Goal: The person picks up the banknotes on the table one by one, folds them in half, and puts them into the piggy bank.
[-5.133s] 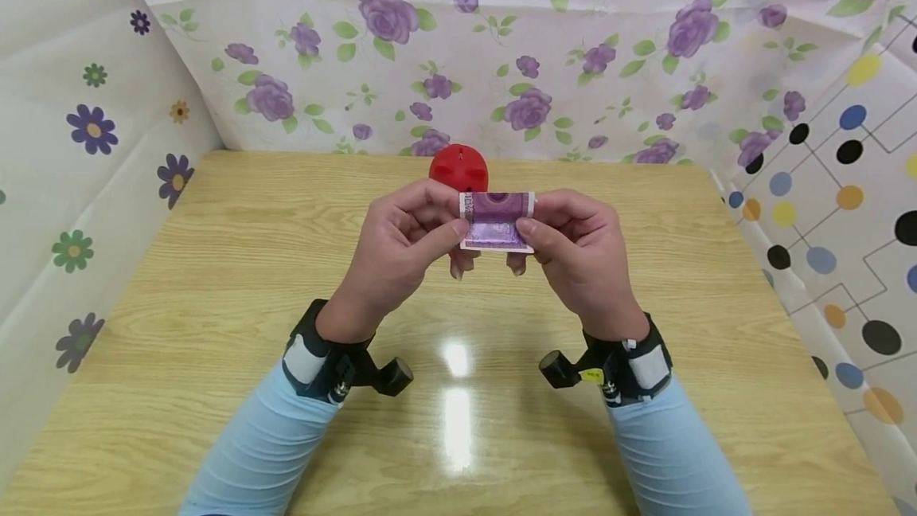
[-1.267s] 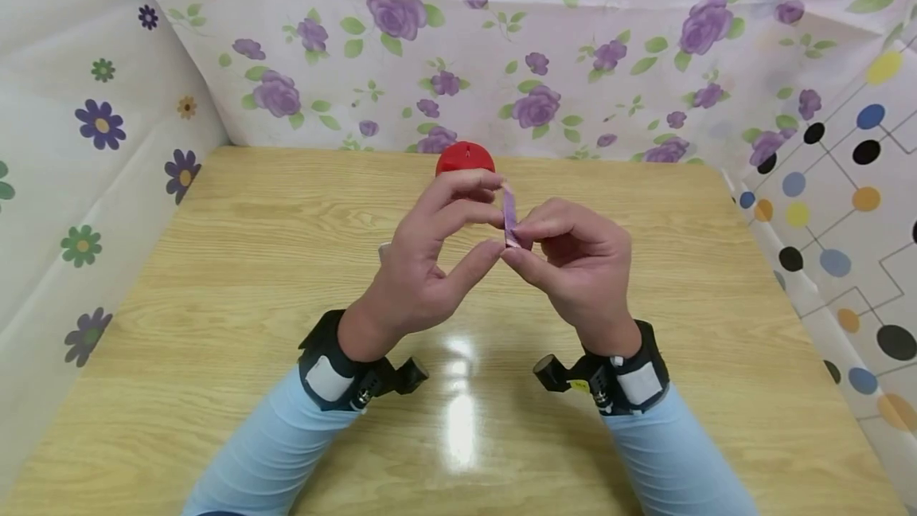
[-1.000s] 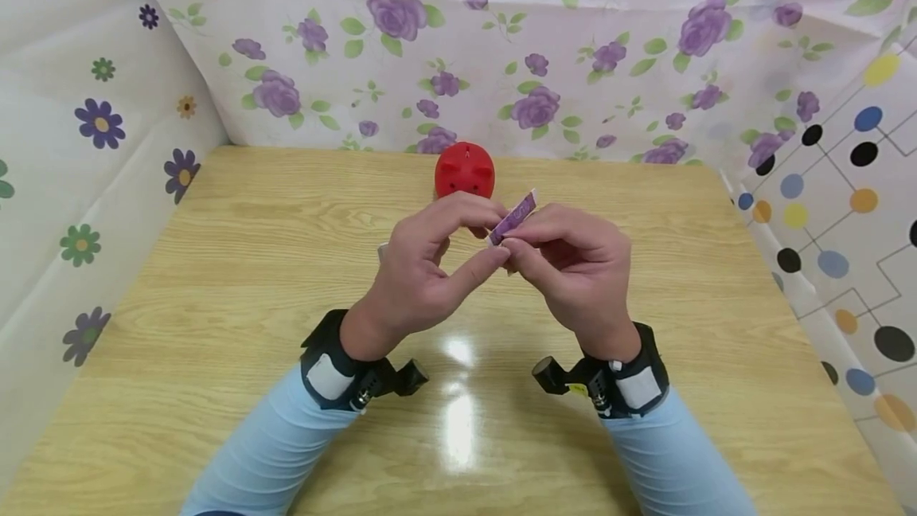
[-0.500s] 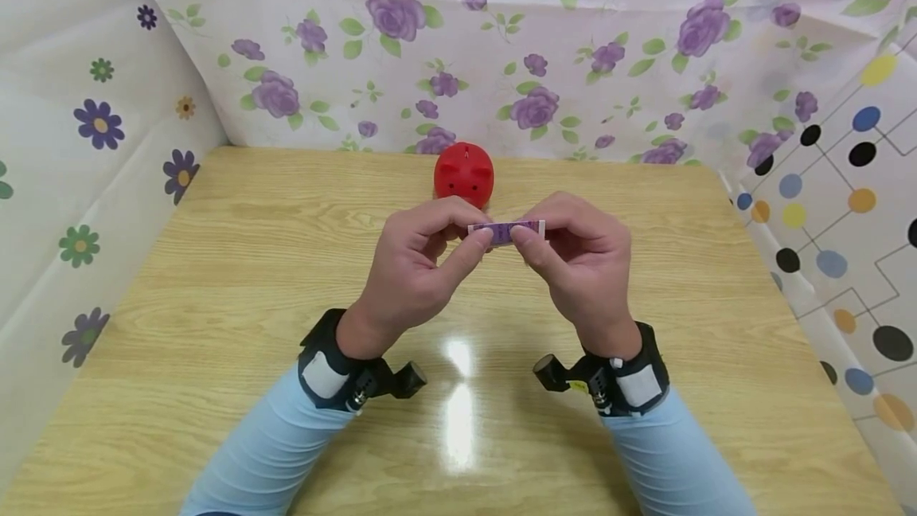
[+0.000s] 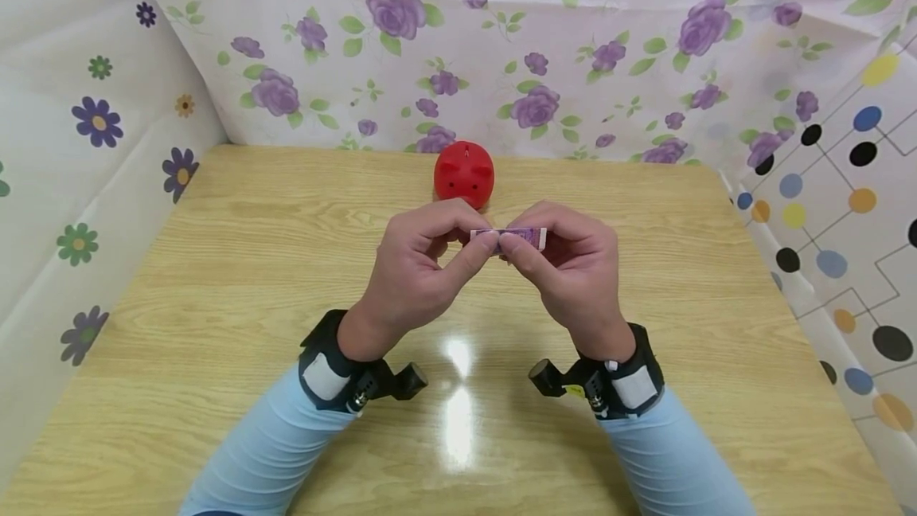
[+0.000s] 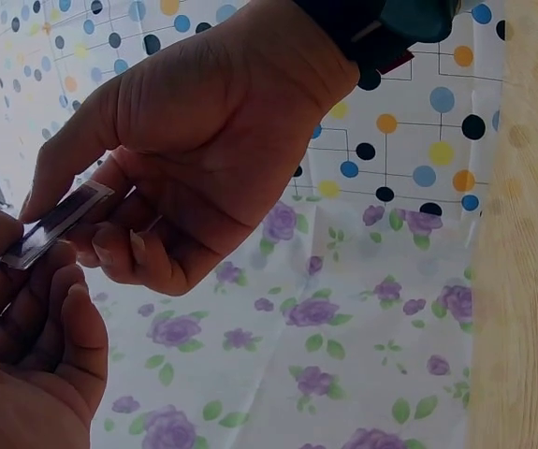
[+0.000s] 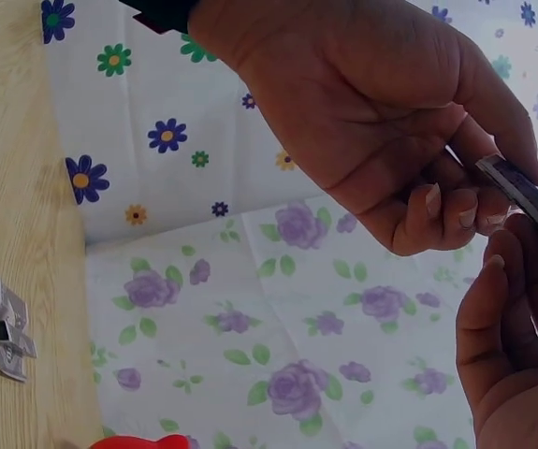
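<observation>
A purple banknote with white ends is folded into a narrow strip, held level above the table. My left hand pinches it from the left, thumb on its near face and index finger behind. From the right, my right hand pinches it the same way, the two thumb tips meeting near its middle. Both wrist views show the flat strip between the fingertips, the other fingers curled beneath. Just beyond the hands stands a red piggy bank, its slot on top and its snout partly covered by my left fingers.
A creased, folded paper piece lies on the wooden table, seen in the right wrist view. Flowered sheeting rises behind the table, and dotted sheeting lines the right side.
The banknote was a wider, half-folded sheet earlier; it is a narrow strip now. It was tilted upright, then turned level. Over the last half second my thumbs have drawn together along it.
</observation>
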